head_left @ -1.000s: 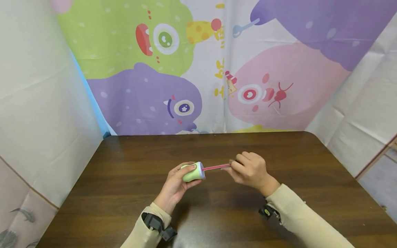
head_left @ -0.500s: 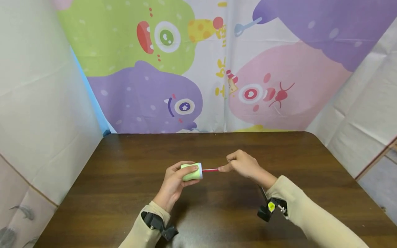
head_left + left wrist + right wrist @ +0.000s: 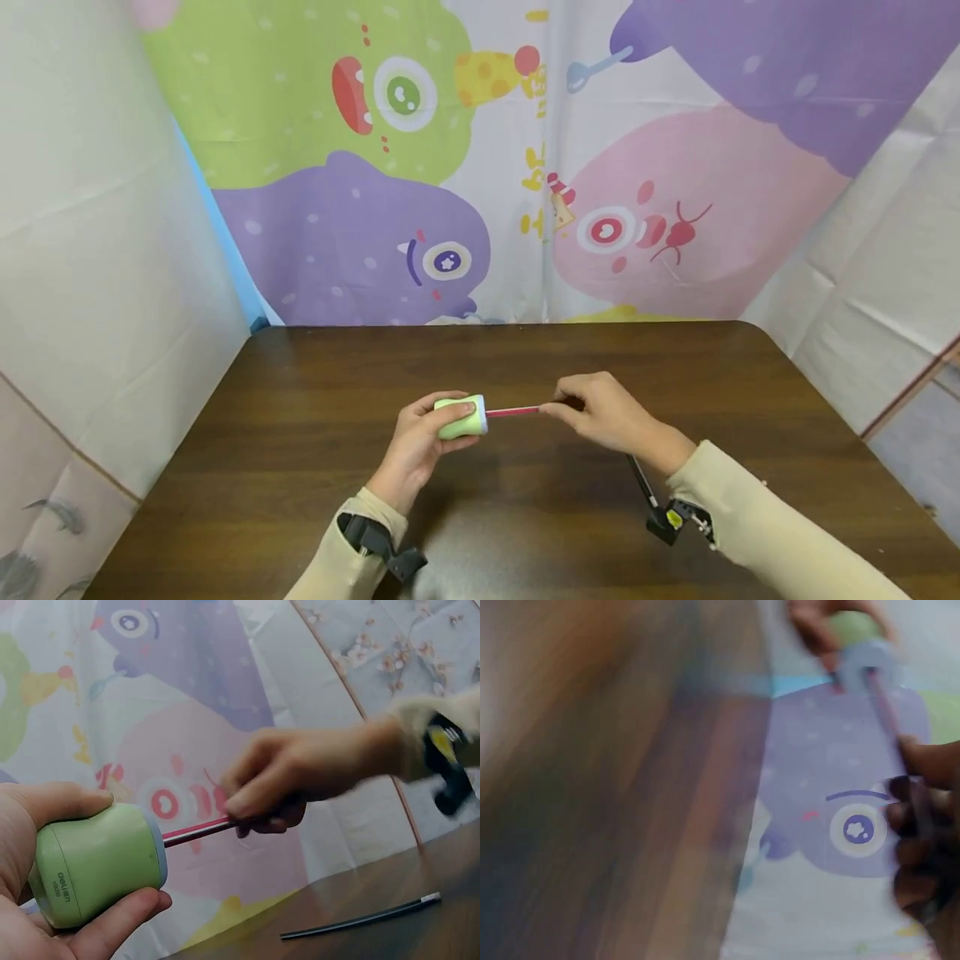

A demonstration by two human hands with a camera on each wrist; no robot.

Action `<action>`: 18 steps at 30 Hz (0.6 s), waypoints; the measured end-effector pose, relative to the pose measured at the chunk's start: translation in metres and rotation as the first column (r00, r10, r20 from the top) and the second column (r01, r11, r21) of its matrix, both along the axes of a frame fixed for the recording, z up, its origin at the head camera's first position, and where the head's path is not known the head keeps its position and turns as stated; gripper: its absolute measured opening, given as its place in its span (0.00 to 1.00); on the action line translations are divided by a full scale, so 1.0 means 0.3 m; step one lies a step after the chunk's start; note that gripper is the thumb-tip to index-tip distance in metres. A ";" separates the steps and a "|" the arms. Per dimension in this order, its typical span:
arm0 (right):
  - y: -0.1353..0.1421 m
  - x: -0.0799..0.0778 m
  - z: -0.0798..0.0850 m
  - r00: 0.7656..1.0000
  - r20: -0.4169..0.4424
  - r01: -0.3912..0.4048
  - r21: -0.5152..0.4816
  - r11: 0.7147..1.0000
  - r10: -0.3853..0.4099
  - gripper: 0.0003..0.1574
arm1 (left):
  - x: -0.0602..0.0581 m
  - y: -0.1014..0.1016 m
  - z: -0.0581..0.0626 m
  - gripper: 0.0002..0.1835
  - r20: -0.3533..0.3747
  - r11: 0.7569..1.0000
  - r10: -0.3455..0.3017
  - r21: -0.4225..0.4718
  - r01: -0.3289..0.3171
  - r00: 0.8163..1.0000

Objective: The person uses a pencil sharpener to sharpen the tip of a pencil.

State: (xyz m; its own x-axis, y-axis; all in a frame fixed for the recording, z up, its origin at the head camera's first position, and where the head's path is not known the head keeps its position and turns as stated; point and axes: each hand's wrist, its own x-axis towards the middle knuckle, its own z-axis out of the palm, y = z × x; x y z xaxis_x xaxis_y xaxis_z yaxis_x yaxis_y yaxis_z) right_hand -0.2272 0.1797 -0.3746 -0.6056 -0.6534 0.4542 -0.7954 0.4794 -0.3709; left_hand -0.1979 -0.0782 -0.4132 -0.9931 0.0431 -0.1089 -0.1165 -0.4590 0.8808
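Your left grip (image 3: 411,440) is clamped around the green sharpener (image 3: 459,421), thumb laid along its side, holding it above the tabletop (image 3: 300,467) with the pale blue face toward your right. From that face the red-striped pencil (image 3: 513,412) runs straight across to your right grip (image 3: 606,417), whose thumb and fingers pinch it; its other end is out of sight inside the sharpener. You wear beige sleeves (image 3: 780,517), with a black mount (image 3: 371,537) at each wrist. Beyond the tabletop's far edge, a backdrop (image 3: 517,283) shows cartoon monsters.
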 end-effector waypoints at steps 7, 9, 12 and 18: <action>0.002 -0.007 -0.056 0.553 -0.833 -0.070 -0.045 0.997 0.001 0.13 | -0.004 -0.005 0.002 0.08 0.021 0.999 -0.024 0.032 0.024 0.999; -0.007 -0.018 -0.065 0.457 -0.888 -0.054 -0.088 0.995 -0.054 0.13 | -0.002 -0.002 -0.002 0.08 0.041 0.999 -0.033 0.041 0.031 0.999; -0.017 -0.032 -0.083 0.406 -0.908 -0.050 -0.132 0.990 -0.100 0.18 | 0.000 0.008 -0.009 0.07 0.064 0.998 -0.043 0.049 0.040 0.997; -0.040 -0.028 -0.122 0.538 -0.824 0.048 -0.181 0.982 -0.178 0.28 | -0.002 0.016 -0.010 0.06 0.064 0.999 -0.017 0.041 0.014 0.998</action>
